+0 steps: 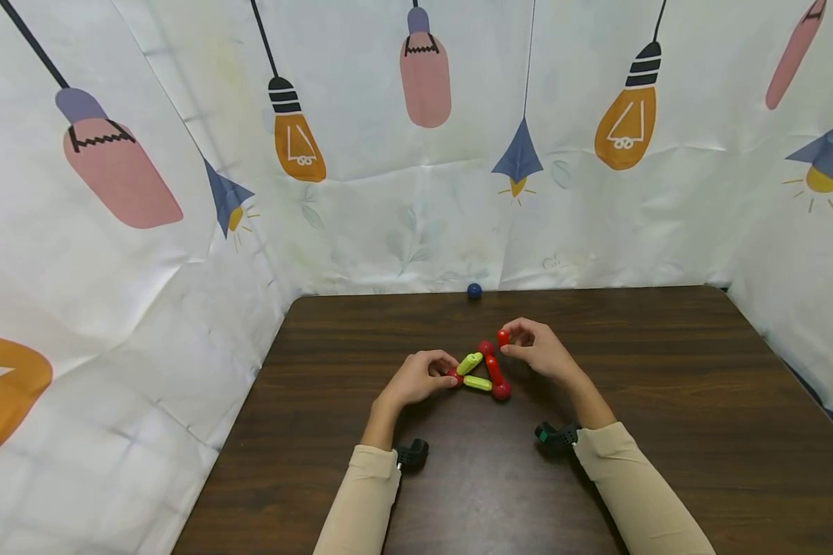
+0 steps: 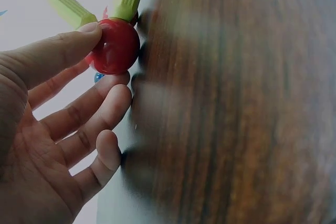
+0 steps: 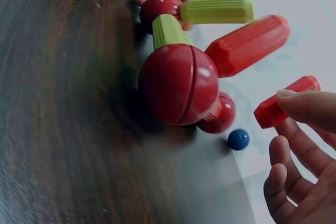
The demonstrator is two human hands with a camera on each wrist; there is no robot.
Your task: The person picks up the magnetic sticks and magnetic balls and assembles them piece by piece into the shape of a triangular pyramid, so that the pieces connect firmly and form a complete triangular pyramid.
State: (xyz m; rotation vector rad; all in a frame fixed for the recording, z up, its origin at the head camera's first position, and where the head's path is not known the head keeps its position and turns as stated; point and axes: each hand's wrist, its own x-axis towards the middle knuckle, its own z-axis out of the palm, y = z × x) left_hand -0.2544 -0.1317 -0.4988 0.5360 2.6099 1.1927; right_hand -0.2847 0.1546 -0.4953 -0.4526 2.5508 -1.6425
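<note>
A flat triangle of toy sticks and balls (image 1: 481, 371) lies on the dark wooden table (image 1: 666, 385). It has two green sticks (image 1: 470, 363), one red stick (image 1: 494, 370) and red balls at its corners. My left hand (image 1: 436, 371) pinches the left corner's red ball (image 2: 116, 46) between thumb and fingers. My right hand (image 1: 518, 344) holds a loose red stick (image 1: 503, 337) just right of the top red ball (image 1: 486, 348), a little apart from it. In the right wrist view the thumb presses on that stick (image 3: 286, 102), with the near corner ball (image 3: 178, 83) large in front.
A small blue ball (image 1: 474, 290) rests at the table's far edge against the printed backdrop (image 1: 416, 193), also seen as a blue ball (image 3: 238, 139) in the right wrist view. Backdrop cloth walls stand at the left, the back and the right.
</note>
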